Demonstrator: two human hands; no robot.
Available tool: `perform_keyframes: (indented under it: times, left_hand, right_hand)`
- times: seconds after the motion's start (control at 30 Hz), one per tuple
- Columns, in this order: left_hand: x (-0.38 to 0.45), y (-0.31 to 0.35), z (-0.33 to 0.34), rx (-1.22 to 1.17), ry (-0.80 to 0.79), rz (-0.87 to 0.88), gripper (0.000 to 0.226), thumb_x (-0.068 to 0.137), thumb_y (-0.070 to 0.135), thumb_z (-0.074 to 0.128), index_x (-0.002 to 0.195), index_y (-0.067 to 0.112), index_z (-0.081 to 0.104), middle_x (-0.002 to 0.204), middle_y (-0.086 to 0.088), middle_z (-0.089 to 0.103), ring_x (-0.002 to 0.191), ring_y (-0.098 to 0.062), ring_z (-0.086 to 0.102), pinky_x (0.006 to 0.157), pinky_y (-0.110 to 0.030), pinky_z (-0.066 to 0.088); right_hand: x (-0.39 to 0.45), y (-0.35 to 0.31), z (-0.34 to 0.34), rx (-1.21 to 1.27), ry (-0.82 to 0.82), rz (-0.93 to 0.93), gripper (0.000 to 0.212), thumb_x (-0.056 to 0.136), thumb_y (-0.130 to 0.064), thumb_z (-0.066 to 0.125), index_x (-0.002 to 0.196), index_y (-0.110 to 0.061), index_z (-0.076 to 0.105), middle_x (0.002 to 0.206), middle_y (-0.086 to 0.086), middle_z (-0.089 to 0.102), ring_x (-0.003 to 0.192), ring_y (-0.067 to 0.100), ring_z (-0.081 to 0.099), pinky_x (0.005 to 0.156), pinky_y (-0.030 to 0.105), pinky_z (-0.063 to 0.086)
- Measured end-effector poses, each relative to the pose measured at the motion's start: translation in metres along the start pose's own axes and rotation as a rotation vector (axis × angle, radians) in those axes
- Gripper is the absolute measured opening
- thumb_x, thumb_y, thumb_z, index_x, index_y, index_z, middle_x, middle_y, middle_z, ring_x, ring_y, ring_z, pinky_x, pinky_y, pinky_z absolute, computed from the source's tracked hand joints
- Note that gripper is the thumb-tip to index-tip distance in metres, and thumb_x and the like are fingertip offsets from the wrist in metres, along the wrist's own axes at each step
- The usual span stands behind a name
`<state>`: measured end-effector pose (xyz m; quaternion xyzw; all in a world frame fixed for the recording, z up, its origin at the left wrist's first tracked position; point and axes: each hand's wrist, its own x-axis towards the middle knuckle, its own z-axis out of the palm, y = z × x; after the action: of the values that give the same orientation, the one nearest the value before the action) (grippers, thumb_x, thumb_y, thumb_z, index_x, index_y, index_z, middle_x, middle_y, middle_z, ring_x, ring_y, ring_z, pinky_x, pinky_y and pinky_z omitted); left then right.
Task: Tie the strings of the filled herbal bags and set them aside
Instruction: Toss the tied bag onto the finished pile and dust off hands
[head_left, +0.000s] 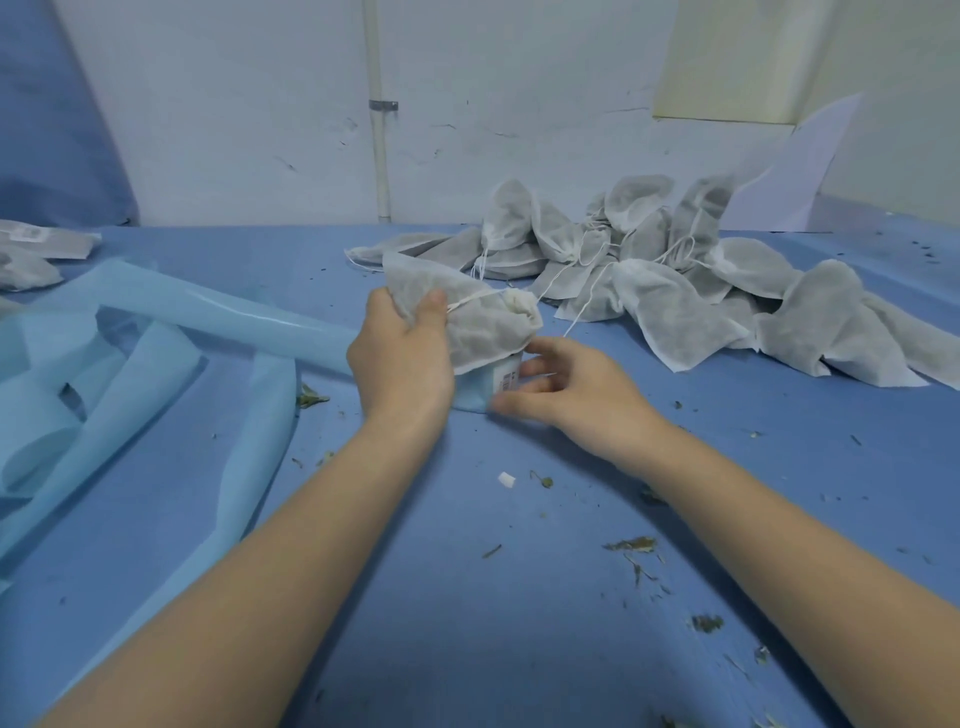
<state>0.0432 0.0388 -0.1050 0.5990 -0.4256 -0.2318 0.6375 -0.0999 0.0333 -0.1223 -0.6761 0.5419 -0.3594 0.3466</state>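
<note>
A: Head view: your left hand (402, 358) gripped 1 filled herbal bag (462, 312) above the blue table (519, 597), thumb pinning its string (470, 300) against the fabric. Neck looked cinched into a small wad at the right end.

B: Right hand?

A: Your right hand (566, 387) was at the small blue packet (475, 392) just under the bag, fingers loosely curled with tips touching its labelled edge. Couldn't tell if you actually had hold of it.

B: Which step?

A: My read: tying or just tied. Couldn't see a knot.

B: Next?

A: If unknotted, you'd need the right hand free to pull the loose string end while the left kept the neck shut. Then set it aside, either with the bag pile (675, 280) back right or the few bags (31, 254) far left; I couldn't tell which.
</note>
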Motion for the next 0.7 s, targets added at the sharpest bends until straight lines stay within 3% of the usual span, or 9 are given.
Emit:
perform_keyframes:
  times: [0.13, 0.3, 0.43, 0.63, 0.7]
  left_hand:
    - [0.0008, -0.0003, -0.0009, 0.009, 0.004, -0.019, 0.027, 0.092, 0.032, 0.054, 0.071, 0.022, 0.040, 0.073, 0.009, 0.048, 0.064, -0.004, 0.043, 0.057, -0.024, 0.027]
    - [0.0000, -0.0021, -0.0013, 0.031, 0.015, -0.003, 0.026, 0.093, 0.032, 0.053, 0.072, 0.020, 0.042, 0.074, 0.008, 0.048, 0.064, -0.002, 0.043, 0.051, -0.015, 0.034]
    - [-0.0008, -0.0023, -0.0010, 0.016, 0.011, -0.025, 0.023, 0.093, 0.032, 0.053, 0.077, 0.017, 0.045, 0.076, 0.006, 0.049, 0.065, -0.006, 0.045, 0.054, -0.026, 0.029]
    - [-0.0013, -0.0030, -0.0022, 0.007, 0.030, -0.044, 0.027, 0.093, 0.031, 0.054, 0.072, 0.019, 0.043, 0.075, 0.007, 0.050, 0.062, -0.003, 0.044, 0.046, -0.008, 0.034]
    - [-0.0015, -0.0029, -0.0017, 0.010, 0.028, -0.043, 0.023, 0.093, 0.032, 0.054, 0.078, 0.016, 0.046, 0.075, 0.007, 0.050, 0.063, -0.003, 0.045, 0.047, -0.012, 0.035]
  right_hand:
    - [-0.0023, 0.0042, 0.0007, -0.009, 0.093, -0.059, 0.036, 0.074, -0.023, 0.082, 0.107, -0.021, 0.069, 0.100, -0.006, 0.071, 0.083, 0.004, 0.066, 0.082, 0.012, 0.046]
    - [0.0041, 0.0056, 0.0050, -0.010, 0.197, -0.100, 0.027, 0.068, -0.019, 0.086, 0.091, -0.018, 0.072, 0.078, -0.011, 0.068, 0.069, -0.010, 0.061, 0.068, 0.000, 0.043]
    - [0.0049, 0.0079, 0.0039, 0.004, 0.225, -0.117, 0.022, 0.066, -0.017, 0.087, 0.080, -0.023, 0.071, 0.077, -0.008, 0.072, 0.073, -0.001, 0.067, 0.071, 0.011, 0.051]
    - [0.0035, 0.0062, 0.0055, 0.000, 0.280, -0.153, 0.025, 0.062, -0.017, 0.088, 0.063, -0.029, 0.067, 0.064, -0.013, 0.068, 0.059, -0.002, 0.062, 0.063, 0.012, 0.050]
    - [0.0033, 0.0062, 0.0060, 0.011, 0.289, -0.148, 0.023, 0.062, -0.017, 0.089, 0.061, -0.024, 0.066, 0.064, -0.007, 0.070, 0.057, 0.003, 0.062, 0.060, 0.015, 0.051]
